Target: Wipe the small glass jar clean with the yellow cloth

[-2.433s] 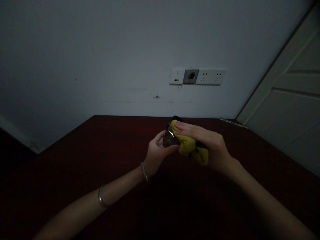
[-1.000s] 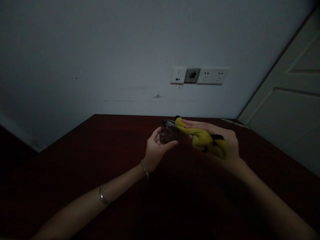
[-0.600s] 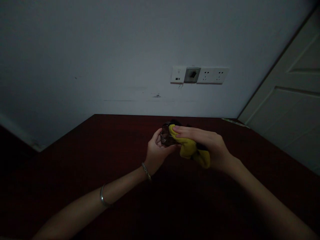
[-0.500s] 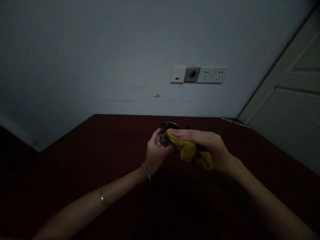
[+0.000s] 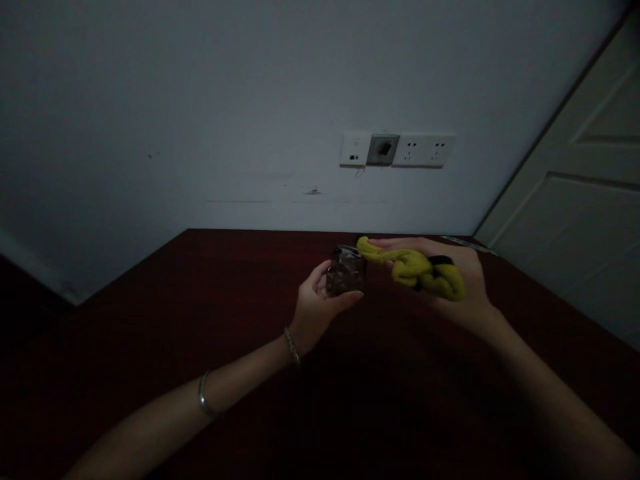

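Observation:
My left hand (image 5: 316, 308) is closed around a small clear glass (image 5: 346, 270), held above a dark red table (image 5: 150, 320). A bracelet and a bangle sit on that wrist and forearm. My right hand (image 5: 463, 287) holds a bunched yellow cloth (image 5: 417, 270) with a dark patch, fingers stretched along it. The cloth's tip points at the glass and stands just apart from it on the right.
A white wall rises behind the table, with a row of sockets and a switch (image 5: 397, 149). A white panelled door (image 5: 580, 200) stands at the right. A thin pale object (image 5: 467, 245) lies at the table's far right edge. The room is dim.
Half a second ago the cloth was pressed against the glass. My right hand has since drawn it away to the right, and the glass shows in full.

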Tool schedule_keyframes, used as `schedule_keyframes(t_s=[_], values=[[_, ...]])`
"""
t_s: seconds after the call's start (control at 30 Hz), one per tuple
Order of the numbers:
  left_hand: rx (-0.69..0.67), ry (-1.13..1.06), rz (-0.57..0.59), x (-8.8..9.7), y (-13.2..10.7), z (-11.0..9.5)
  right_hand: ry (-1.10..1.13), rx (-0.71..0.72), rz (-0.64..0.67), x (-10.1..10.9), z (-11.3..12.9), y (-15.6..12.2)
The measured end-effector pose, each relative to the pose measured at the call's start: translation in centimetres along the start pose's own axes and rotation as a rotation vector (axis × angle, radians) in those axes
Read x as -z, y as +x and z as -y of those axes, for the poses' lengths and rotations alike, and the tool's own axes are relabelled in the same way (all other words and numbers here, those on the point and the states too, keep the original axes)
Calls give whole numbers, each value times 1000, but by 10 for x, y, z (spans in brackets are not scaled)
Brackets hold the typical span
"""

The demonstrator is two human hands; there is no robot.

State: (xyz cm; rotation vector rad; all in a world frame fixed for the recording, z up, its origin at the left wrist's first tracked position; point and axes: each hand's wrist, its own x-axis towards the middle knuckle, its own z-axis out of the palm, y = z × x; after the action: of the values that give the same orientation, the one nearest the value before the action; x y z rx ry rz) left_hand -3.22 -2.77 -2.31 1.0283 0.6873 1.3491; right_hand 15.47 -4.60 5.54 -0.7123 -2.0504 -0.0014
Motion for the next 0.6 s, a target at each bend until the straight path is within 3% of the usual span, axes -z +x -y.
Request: schedule_keyframes(t_s=[0.17,0.43,0.5,0.6], values=[[-15,22,8,-2,-1,-4,130,-17,62,-10,-1,-5],[-40,26,-21,-1,3,-6,209,19,240,-3,18,-1],[-44,18,-10,-1,3,-7,217,1,216,-2,20,-2],[-13,9,30,-2,1,-10,94,-57,12,-2,17,-3]])
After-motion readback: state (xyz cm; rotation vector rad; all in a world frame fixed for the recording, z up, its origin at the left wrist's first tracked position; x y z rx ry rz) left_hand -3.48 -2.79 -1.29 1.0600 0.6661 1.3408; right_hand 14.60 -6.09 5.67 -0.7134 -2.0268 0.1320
